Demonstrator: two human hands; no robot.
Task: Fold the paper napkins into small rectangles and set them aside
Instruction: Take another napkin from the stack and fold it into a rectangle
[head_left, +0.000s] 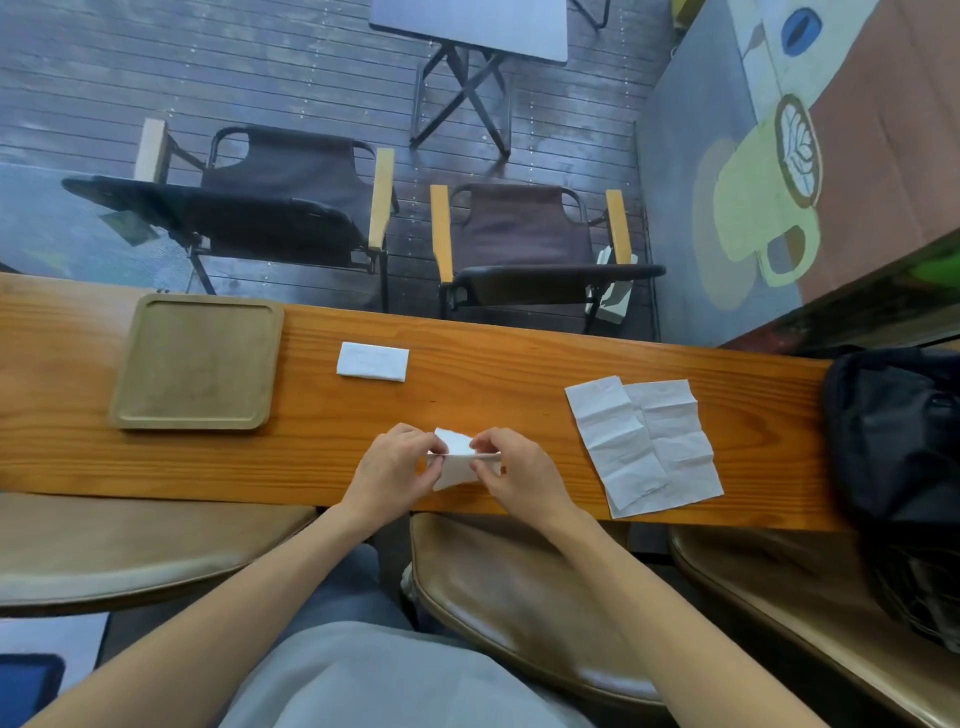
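While both hands work at the near edge of the wooden surface (519, 395), a partly folded napkin (457, 457) is held between them, lifted slightly at its fold. On its left end the left hand (395, 462) has a narrow grip, thumb and fingertips pinching the paper. On the right end the right hand (519, 467) pinches in the same way. Much of the napkin's lower half is hidden behind the fingers.

One finished folded napkin (373, 361), a small white rectangle, lies flat farther back on the surface, apart from the hands. Just left of it sits a square wooden tray (130, 405) with rounded corners.

Two unfolded napkins (644, 447), creased and overlapping, lie to the right of the hands, their near corners reaching the surface's front edge. Beyond them at the far right end rests a black bag (893, 431).

Past the surface stand two dark folding chairs (519, 239) with wooden armrests and a small folding table (467, 31) on grey decking. Padded brown seats (519, 597) stand below the near edge.
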